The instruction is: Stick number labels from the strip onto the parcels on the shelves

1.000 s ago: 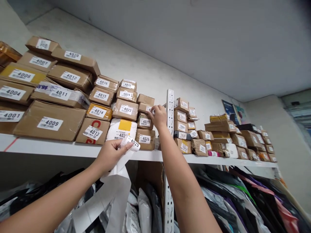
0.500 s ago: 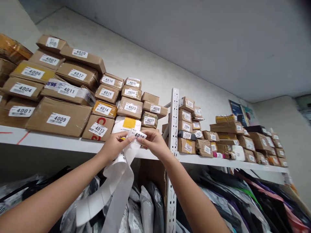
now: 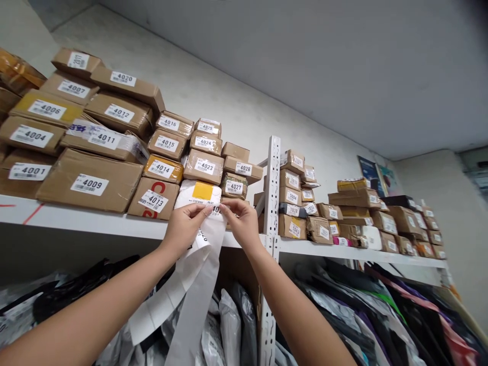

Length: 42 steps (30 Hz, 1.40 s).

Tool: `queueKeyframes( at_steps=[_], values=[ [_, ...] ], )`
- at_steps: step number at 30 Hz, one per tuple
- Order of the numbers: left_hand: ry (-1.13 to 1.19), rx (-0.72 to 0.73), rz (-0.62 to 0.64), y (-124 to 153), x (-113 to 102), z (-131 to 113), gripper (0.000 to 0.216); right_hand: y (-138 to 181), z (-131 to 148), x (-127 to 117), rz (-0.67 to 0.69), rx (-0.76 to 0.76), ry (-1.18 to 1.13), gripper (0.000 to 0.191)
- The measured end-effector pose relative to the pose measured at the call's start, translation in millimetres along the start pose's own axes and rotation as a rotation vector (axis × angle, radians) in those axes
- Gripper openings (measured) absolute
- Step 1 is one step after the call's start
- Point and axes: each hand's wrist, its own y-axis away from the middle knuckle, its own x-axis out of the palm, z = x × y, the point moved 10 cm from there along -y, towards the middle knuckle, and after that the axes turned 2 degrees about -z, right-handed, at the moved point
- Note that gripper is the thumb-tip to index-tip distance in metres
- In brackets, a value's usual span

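Observation:
A strip of white numbered stickers hangs in a loop from my fingers in front of the upper shelf. My left hand pinches the strip near its top end. My right hand has thumb and finger closed on the edge of the top sticker, whose number is partly covered by fingertips. Just behind my hands sits a white package with a yellow patch. Carton 4027 and carton 4028 are stacked above my right hand. To the left stands carton 4013.
The white shelf carries several labelled cartons. A perforated white post rises right of my hands, with more parcels beyond it. Below hang plastic-wrapped packages and dark garments.
The top sticker has sunk deeper between my fingertips, hiding more of its number. My hands have drawn slightly closer together, and the hanging strip has swung a little to the right.

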Motion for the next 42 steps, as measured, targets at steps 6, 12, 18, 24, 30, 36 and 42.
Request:
queueKeyframes(
  at_steps=[6, 12, 18, 24, 30, 36, 42],
  values=[
    [-0.200, 0.042, -0.100, 1.1, -13.5, -4.1, 0.044, -1.6, 14.7, 0.6, -0.053, -0.170, 0.122, 0.012],
    [-0.487, 0.134, -0.031, -6.6, -32.6, 0.4, 0.046, -89.0, 38.3, -42.9, -0.272, -0.275, 0.217, 0.016],
    [-0.543, 0.187, 0.113, -12.3, -39.3, 15.7, 0.044, -195.5, 36.2, -30.1, -0.178, -0.249, 0.621, 0.009],
    [-0.539, 0.241, 0.181, -7.8, -38.4, 20.5, 0.042, -201.5, 40.8, -15.2, -0.109, -0.358, 0.885, 0.015],
    [-0.518, 0.258, 0.186, -6.3, -36.9, 18.7, 0.042, -192.2, 43.2, -21.0, -0.105, -0.421, 0.916, 0.042],
    [-0.522, 0.276, 0.185, -5.7, -35.9, 18.1, 0.042, -193.2, 31.9, -15.6, -0.043, -0.488, 0.852, 0.048],
    [-0.554, 0.269, 0.223, -6.5, -34.3, 18.7, 0.041, -188.7, 44.4, -42.4, -0.264, -0.411, 0.764, 0.033]
  ],
)
